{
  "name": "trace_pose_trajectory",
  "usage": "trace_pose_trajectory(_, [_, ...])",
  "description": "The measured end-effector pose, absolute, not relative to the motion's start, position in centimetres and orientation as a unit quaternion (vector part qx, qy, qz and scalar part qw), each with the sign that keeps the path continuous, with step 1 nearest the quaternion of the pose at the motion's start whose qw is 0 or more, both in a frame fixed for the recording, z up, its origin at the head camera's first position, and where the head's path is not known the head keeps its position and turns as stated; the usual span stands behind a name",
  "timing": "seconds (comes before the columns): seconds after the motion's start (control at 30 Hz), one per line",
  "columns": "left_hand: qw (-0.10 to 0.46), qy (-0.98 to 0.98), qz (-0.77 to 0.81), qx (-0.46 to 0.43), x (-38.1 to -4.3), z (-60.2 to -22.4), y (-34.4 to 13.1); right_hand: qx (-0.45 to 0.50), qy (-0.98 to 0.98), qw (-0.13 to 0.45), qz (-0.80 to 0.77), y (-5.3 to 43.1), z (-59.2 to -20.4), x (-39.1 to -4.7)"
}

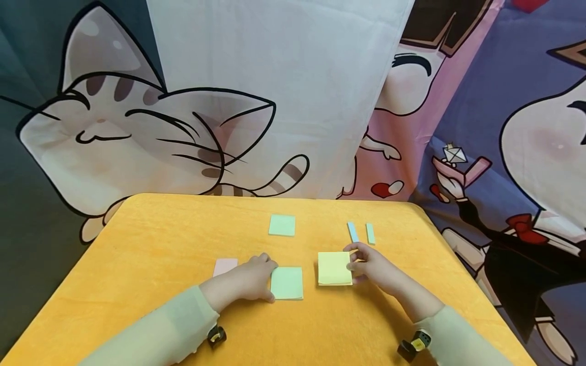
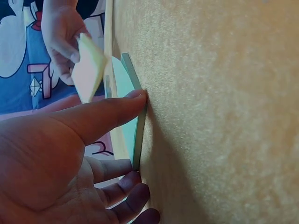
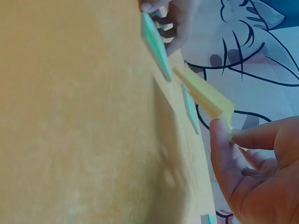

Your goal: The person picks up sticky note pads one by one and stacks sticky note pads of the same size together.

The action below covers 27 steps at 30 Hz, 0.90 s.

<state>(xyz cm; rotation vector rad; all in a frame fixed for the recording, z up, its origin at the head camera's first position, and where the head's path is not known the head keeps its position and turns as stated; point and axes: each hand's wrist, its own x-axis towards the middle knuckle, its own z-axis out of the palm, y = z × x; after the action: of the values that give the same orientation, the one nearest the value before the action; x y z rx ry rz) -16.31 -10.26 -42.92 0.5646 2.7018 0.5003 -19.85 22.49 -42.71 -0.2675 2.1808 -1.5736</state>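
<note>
My right hand (image 1: 373, 267) pinches a yellow sticky note pad (image 1: 334, 268) by its right edge. In the right wrist view, the yellow pad hangs above the table between thumb and fingers. A green sticky note pad (image 1: 287, 283) lies on the table to its left, where my left hand (image 1: 254, 277) grips it at the left side. The left wrist view has the thumb across one edge of this green pad (image 2: 138, 135) and the fingers curled at another. Partly behind the left hand is a pink sticky note pad (image 1: 224, 265).
Another green sticky note pad (image 1: 282, 225) lies farther back on the yellow table (image 1: 174, 229). A narrow blue strip (image 1: 352, 232) and a narrow green strip (image 1: 370, 234) lie beyond the right hand. A cartoon-printed curtain (image 1: 284, 76) hangs behind the table's back edge.
</note>
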Motion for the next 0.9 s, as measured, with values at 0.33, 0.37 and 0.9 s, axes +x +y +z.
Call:
trace_pose_trajectory(0.33, [0.162,0.951,0.170,0.200,-16.2,-42.9,-10.2,-0.092,0.741,0.264,-0.610,20.5,-43.3,-20.3])
trace_pose_trajectory(0.37, [0.162,0.951,0.170,0.200,-16.2,-42.9,-10.2,-0.091,0.739,0.270,-0.610,20.2,-43.4,-20.3])
trace_pose_trajectory(0.9, [0.157,0.951,0.174,0.202,-16.2,-43.4,-10.3,-0.076,0.737,0.303,-0.599,15.6,-44.7,-19.5])
